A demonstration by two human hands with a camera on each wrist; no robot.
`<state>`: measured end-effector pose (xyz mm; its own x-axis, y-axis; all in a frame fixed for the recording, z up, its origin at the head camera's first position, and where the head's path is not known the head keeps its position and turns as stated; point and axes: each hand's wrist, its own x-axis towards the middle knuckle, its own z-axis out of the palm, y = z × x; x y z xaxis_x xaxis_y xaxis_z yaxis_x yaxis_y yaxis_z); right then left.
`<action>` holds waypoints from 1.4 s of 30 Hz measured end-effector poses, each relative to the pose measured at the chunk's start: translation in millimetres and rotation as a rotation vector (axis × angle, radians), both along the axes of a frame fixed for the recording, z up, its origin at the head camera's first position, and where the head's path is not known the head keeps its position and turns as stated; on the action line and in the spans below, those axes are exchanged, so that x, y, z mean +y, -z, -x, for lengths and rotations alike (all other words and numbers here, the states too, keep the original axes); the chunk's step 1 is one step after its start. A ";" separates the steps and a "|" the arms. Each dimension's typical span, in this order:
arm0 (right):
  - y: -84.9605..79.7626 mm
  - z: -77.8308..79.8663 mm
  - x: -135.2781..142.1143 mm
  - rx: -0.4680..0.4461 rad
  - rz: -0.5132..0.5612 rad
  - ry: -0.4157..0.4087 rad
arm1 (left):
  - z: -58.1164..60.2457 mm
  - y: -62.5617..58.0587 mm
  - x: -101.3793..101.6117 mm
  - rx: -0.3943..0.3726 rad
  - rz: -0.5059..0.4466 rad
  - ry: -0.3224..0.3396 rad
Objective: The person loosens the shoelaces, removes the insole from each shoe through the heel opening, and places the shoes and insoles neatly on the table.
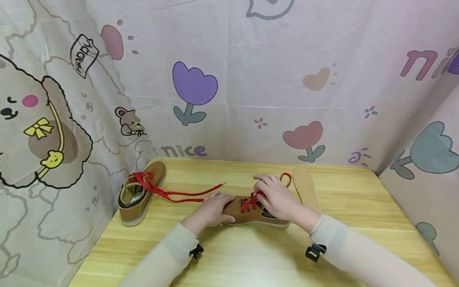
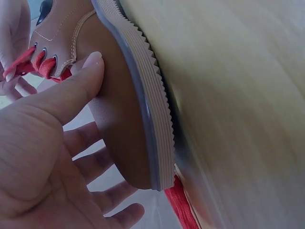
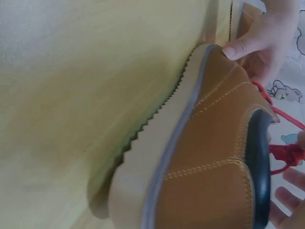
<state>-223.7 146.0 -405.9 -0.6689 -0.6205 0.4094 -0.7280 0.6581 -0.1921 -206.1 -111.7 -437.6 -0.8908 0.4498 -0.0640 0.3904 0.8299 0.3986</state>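
A brown shoe (image 1: 234, 208) with a pale ridged sole (image 2: 159, 109) lies on the table in front of the person, toe to the left. The left hand (image 1: 212, 210) holds it by the toe, thumb (image 2: 78, 90) on the near side and fingers on the far side. Over the lacing, the right hand (image 1: 277, 197) pinches the red shoelace (image 2: 45, 67) near the eyelets. In the right wrist view, the shoe's side and dark collar (image 3: 257, 167) show, with fingers (image 3: 286, 198) of the right hand partly cut off by the frame edge.
Another brown shoe (image 1: 133, 211) stands at the table's left edge, its long red laces (image 1: 186, 194) trailing rightward to the left hand. Behind the right hand lies a tan insole (image 1: 306, 185). A printed curtain (image 1: 244, 79) borders the table (image 1: 358, 199) at the back and sides.
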 end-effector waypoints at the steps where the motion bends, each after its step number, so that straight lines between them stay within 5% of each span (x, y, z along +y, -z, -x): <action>1: 0.3 0.0 -0.2 -0.006 0.027 0.012 | 0.1 0.5 0.0 0.001 0.004 -0.001; 8: -15.3 10.3 4.8 -0.042 0.293 0.064 | -0.7 -0.8 1.7 0.002 0.020 0.007; 18: -77.9 52.5 45.4 -0.028 0.404 0.193 | -1.2 -1.8 3.7 0.007 0.035 0.013; 23: -102.0 80.3 75.6 -0.118 0.436 0.218 | -0.9 -2.7 4.6 0.006 0.035 0.002; 31: -59.3 96.9 102.8 -0.477 0.206 0.282 | -2.6 -1.2 3.9 -0.016 0.055 0.004; 42: -22.3 86.4 96.7 -0.368 0.129 0.263 | -1.4 0.2 2.6 -0.001 0.031 0.003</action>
<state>-310.1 242.8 -383.6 -0.9117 -0.3702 0.1784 -0.4081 0.7649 -0.4984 -204.8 -109.1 -437.8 -0.8896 0.4499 -0.0790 0.3922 0.8410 0.3727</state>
